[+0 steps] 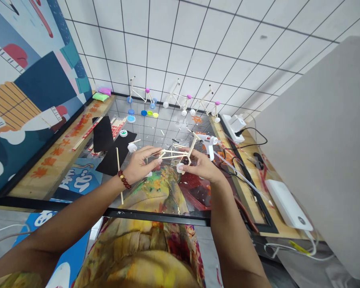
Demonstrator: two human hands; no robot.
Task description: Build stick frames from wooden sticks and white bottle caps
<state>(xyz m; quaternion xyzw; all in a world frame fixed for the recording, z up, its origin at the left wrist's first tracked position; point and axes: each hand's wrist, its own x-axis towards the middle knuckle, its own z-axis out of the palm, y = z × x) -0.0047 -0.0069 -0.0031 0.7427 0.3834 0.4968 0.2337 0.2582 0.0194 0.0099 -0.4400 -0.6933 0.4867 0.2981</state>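
A small bicycle-like frame of pale wooden sticks [174,154] is held up over the glass tabletop between my two hands. My left hand [141,163] pinches its left end between thumb and fingers. At the other end, my right hand [200,165] grips the joint where a longer stick slants upward. A white round cap [179,167] sits by my right thumb; whether it is joined to the frame I cannot tell. Left of the frame, a white cap [132,147] with a short stick lies near my left fingers. The white glue gun [209,144] is just beyond my right hand.
Several stick bicycle models [144,98] with coloured caps stand along the back. Loose caps [150,113] lie before them. Black sheets [115,158] and chopstick packets [118,127] are at left. A long stick [119,168] lies by my left wrist. Cables and a power strip [232,129] line the right.
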